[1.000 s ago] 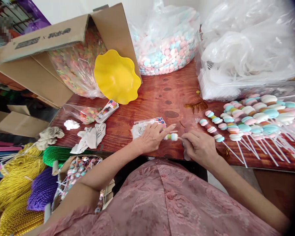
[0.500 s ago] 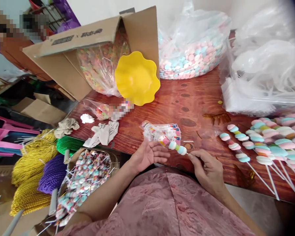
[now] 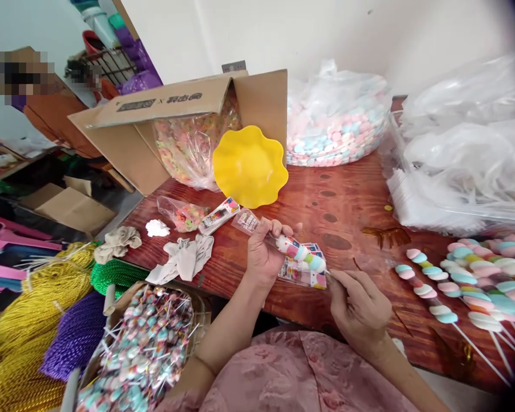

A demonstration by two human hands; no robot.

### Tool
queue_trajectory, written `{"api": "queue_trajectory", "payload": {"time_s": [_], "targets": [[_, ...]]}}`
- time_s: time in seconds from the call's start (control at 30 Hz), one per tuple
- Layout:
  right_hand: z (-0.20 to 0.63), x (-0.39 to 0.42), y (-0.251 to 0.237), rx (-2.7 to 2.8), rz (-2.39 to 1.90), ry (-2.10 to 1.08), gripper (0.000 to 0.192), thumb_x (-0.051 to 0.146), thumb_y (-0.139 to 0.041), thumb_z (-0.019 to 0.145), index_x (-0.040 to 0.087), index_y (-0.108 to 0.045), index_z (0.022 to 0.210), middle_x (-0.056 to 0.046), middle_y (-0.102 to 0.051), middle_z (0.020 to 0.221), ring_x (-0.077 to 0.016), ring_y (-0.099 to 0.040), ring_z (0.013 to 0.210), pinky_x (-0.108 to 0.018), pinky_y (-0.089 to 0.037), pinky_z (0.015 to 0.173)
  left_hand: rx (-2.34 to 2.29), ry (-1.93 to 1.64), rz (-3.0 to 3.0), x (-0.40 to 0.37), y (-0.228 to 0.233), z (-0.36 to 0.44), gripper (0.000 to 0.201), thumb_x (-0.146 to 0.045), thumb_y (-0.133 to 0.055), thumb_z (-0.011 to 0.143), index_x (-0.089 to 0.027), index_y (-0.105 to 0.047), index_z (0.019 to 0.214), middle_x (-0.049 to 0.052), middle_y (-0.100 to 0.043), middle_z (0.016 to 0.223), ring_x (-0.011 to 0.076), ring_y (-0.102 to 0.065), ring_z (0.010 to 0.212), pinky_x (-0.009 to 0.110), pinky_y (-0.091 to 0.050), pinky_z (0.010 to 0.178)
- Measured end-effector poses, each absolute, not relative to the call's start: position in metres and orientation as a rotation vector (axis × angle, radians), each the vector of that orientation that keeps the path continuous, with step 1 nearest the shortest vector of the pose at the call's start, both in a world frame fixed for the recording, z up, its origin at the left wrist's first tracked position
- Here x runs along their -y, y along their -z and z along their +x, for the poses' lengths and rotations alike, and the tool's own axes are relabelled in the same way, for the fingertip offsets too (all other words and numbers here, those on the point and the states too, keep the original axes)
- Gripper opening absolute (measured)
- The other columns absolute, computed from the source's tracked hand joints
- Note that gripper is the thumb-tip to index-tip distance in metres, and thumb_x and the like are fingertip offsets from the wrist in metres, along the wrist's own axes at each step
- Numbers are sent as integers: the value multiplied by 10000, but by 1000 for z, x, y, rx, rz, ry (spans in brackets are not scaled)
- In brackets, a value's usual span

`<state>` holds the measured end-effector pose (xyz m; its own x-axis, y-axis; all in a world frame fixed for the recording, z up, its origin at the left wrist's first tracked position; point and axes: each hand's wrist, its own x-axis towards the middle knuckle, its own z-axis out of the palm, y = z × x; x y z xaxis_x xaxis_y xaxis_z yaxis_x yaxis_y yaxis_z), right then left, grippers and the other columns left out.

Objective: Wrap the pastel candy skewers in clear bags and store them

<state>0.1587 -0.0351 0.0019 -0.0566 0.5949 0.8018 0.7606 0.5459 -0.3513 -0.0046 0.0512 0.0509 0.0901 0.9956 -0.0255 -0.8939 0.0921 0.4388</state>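
Observation:
My left hand (image 3: pixel 264 252) is closed around a clear printed plastic bag (image 3: pixel 245 220), whose end sticks out past the fingers. The top part of a marshmallow skewer (image 3: pixel 313 262), in blue, white and yellow-green, sits inside the bag. My right hand (image 3: pixel 360 309) pinches the skewer's thin white stick at its lower end. Beneath the skewer, more printed bags (image 3: pixel 298 273) lie flat on the wooden table (image 3: pixel 343 200). Several finished-looking marshmallow skewers (image 3: pixel 463 274) lie to the right of my right hand.
A yellow scalloped bowl (image 3: pixel 251 166) leans before a cardboard box (image 3: pixel 261 97) of bagged candy. Behind are a big bag of marshmallows (image 3: pixel 339 126) and clear plastic bags (image 3: pixel 467 166). Gloves (image 3: pixel 184 260) lie left, above a carton of wrapped skewers (image 3: pixel 141 343). Two people are far left.
My left hand, open beside the skewer before, has moved up and closed around the bag over the skewer's top. The right hand still pinches the stick. The view has tilted upward.

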Motion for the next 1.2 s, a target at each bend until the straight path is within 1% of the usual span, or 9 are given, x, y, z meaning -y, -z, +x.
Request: {"api": "queue_trajectory", "payload": {"time_s": [0.17, 0.27, 0.37, 0.47, 0.57, 0.67, 0.77, 1.0, 1.2], "targets": [[143, 27, -9, 1617, -1174, -306, 89, 144, -578, 897, 192, -648, 872, -7, -630, 729, -114, -574, 636, -224, -466, 605, -411, -1471, 380, -65, -66, 0, 398, -300, -694, 837, -175, -400, 599, -50, -390, 627, 81, -514, 610, 407, -547, 945], [136, 28, -9, 1431, -1226, -864, 265, 315, -562, 922, 186, -607, 695, 24, -515, 577, -94, -463, 514, -211, -376, 483, -380, -1483, 359, -70, -68, 0, 437, -302, -699, 829, -179, -347, 602, -57, -360, 628, 59, -458, 575, 369, -555, 931], [137, 27, -7, 1270, -1201, -1153, 367, 418, -565, 911, 179, -570, 634, 42, -416, 511, -82, -363, 466, -214, -298, 434, -328, -1431, 447, -71, -65, -2, 466, -305, -750, 775, -175, -338, 601, -66, -362, 626, 42, -428, 535, 313, -572, 848], [143, 27, -7, 1348, -1219, -947, 264, 345, -556, 928, 174, -639, 745, 25, -515, 569, -95, -450, 506, -218, -361, 480, -360, -1376, 582, -70, -60, -5, 442, -303, -770, 752, -172, -374, 606, -72, -401, 622, 47, -446, 516, 320, -577, 796], [151, 28, -8, 1629, -1172, -284, 124, 165, -578, 890, 186, -694, 929, -6, -642, 696, -116, -567, 613, -232, -430, 592, -464, -1382, 668, -70, -59, -6, 367, -296, -752, 779, -172, -441, 629, -74, -448, 614, 65, -491, 529, 364, -576, 820], [158, 26, -7, 1766, -1117, 220, 286, 51, -581, 836, 192, -675, 1066, -13, -658, 702, -128, -576, 623, -252, -428, 607, -558, -1394, 617, -71, -60, -4, 347, -330, -745, 800, -165, -482, 645, -73, -481, 618, 65, -512, 545, 369, -570, 838], [169, 21, -6, 1817, -1159, 394, 374, 33, -566, 817, 208, -650, 1137, -26, -690, 763, -143, -587, 655, -276, -433, 627, -614, -1333, 521, -72, -61, -1, 350, -391, -728, 822, -166, -507, 669, -69, -512, 626, 69, -526, 552, 375, -566, 839], [177, 17, 0, 1847, -1225, 343, 295, 80, -539, 851, 208, -657, 1089, -24, -671, 753, -141, -585, 653, -276, -445, 637, -628, -1287, 425, -72, -57, 7, 368, -422, -652, 889, -166, -510, 665, -57, -511, 634, 77, -534, 580, 381, -546, 870], [157, 25, 4, 1734, -1313, -233, 130, 205, -527, 934, 196, -640, 870, 10, -607, 648, -112, -529, 559, -245, -403, 572, -552, -1310, 484, -69, -52, 10, 364, -398, -668, 878, -174, -477, 664, -58, -466, 658, 64, -484, 579, 364, -546, 880]]}}
